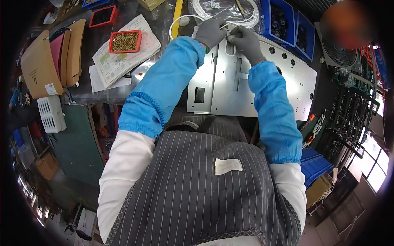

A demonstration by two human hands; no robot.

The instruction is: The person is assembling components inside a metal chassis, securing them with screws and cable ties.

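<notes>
The work looks to be only partly along, with its handling stage in hand at the far edge of a wide, silver sheet-metal panel (234,103) that lies flat on the dark grey metal bench (163,21), directly before the person. The grey-gloved left hand (211,32) has its fingers pinching a thin, white, flexible cord (224,26) over the panel's far left part; the grey-gloved right hand (247,43) is just beside it, thumb and forefinger brought close, though I cannot tell whether they grip the cord too. What seems done is the placing: the panel is laid out within reach and the cord is lifted to its far edge. Most of the panel's face, with its slots and square cut-out, looks bare; whether the dark round spots toward its right are open holes or fitted rings is too small to tell. Much seems left in supply: a loose coil of white cord (257,17) lies beyond the panel, small brass-coloured parts (125,42) fill a shallow red plastic tray (140,41), and dark round parts (280,22) sit in a deep blue plastic bin (266,18).
</notes>
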